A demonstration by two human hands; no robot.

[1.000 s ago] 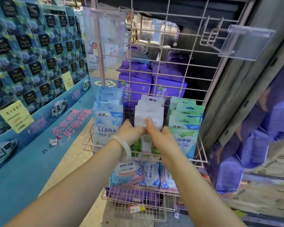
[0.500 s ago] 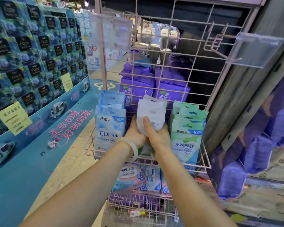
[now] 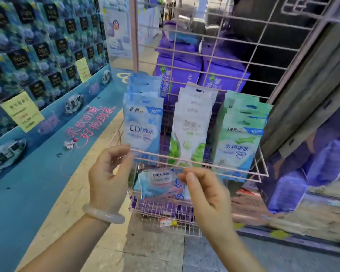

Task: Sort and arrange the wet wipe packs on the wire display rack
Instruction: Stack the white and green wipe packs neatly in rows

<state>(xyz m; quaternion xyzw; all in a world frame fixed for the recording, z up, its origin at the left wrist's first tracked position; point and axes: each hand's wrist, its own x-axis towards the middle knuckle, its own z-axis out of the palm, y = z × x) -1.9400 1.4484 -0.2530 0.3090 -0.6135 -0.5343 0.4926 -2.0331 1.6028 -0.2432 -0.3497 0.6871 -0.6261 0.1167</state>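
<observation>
Head view shows us first the pink wire display rack [image 3: 241, 61], whose grid panel rises in the middle and far part of the scene, with a pink wire basket shelf [image 3: 263, 169] at mid height and a lower pink wire basket [image 3: 165, 211] under it. On the left we see a big blue wall of stacked tissue packs [image 3: 37, 52] with a yellow paper price tag [image 3: 22, 111]. Behind the grid stand large purple tissue packages [image 3: 179, 71].

In the upper shelf three rows of flat wet wipe packs stand upright: light blue packs marked EDI [image 3: 142, 122] at the left, white packs with green leaves [image 3: 191, 126] in the middle, and green and blue packs [image 3: 240, 138] at the right. In the lower basket lies a pale blue and pink soft pack marked 999 [image 3: 160, 183].

Our left hand [image 3: 108, 177], with a pale translucent bangle [image 3: 103, 213] on the wrist, is just near the front wire of the shelf, under the EDI packs. Its fingers are curled and half open, and it holds nothing. Our right hand [image 3: 208, 193] is near the lower basket, with fingers loosely bent. Its fingertips are next to the 999 pack, but we cannot tell if they touch it.
</observation>
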